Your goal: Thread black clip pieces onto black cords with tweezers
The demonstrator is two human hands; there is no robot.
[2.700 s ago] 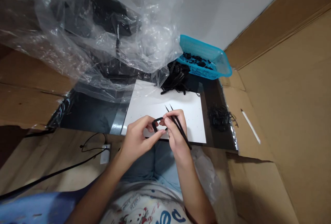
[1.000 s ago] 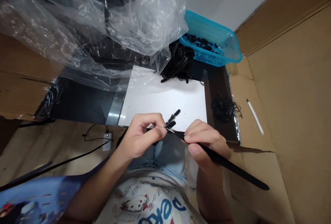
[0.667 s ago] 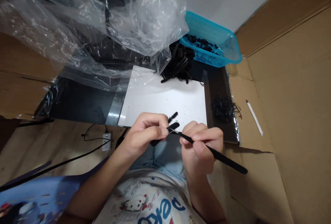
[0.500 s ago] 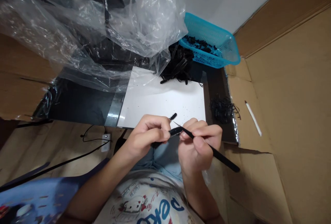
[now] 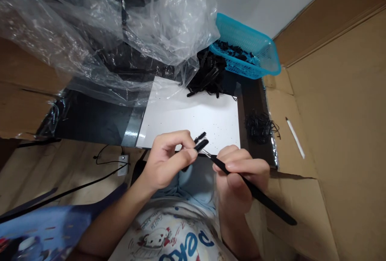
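My left hand [image 5: 169,160] pinches a narrow black strip [image 5: 201,145] between thumb and forefinger; its exact kind I cannot make out. A second black end [image 5: 200,136] sticks out just behind the strip, and a dark part shows under the fingers. In my right hand [image 5: 241,176] is a pair of black tweezers [image 5: 268,202], gripped like a pen. Their bare metal tips point up and left, close to the strip's near edge; whether they touch it I cannot tell. Both hands are over the front edge of a white sheet [image 5: 171,110].
Black strips lie heaped [image 5: 208,74] behind the sheet, beside a blue basket [image 5: 273,56] holding small black pieces. Clear plastic [image 5: 181,15] covers the back left. At right are a tangle of black threads [image 5: 259,127], a white pen [image 5: 295,138] and cardboard [image 5: 340,104].
My right hand has moved right and slightly down with the tweezers, drawing their tips back from across the strip. The strip in my left hand now tilts upward and shows more of its end.
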